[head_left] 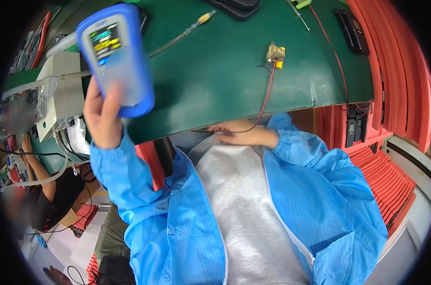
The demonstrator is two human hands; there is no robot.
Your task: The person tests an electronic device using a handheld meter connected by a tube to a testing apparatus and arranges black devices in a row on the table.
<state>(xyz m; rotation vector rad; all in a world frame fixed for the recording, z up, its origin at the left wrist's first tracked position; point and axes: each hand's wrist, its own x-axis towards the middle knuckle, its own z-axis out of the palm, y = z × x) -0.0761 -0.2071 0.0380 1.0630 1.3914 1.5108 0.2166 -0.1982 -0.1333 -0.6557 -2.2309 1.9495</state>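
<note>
My left hand [104, 114] grips the lower part of a blue and grey handheld device [130, 78], raised above the left part of the green table [201, 85]. The device's small screen is lit with coloured text, too blurred to read. My right hand [241, 133] lies at the table's front edge, close to my body, fingers loosely stretched to the left. A thin red and black cable [267, 97] runs over it from a small taped part with yellow pieces [276, 54].
A clear tube [182, 35] and black cases [239, 7] lie toward the back. A black device [352, 31] sits at the right, beside stacked red trays [396, 61]. At the left are a white machine [63, 88], tubing, and another person's arm [42, 173].
</note>
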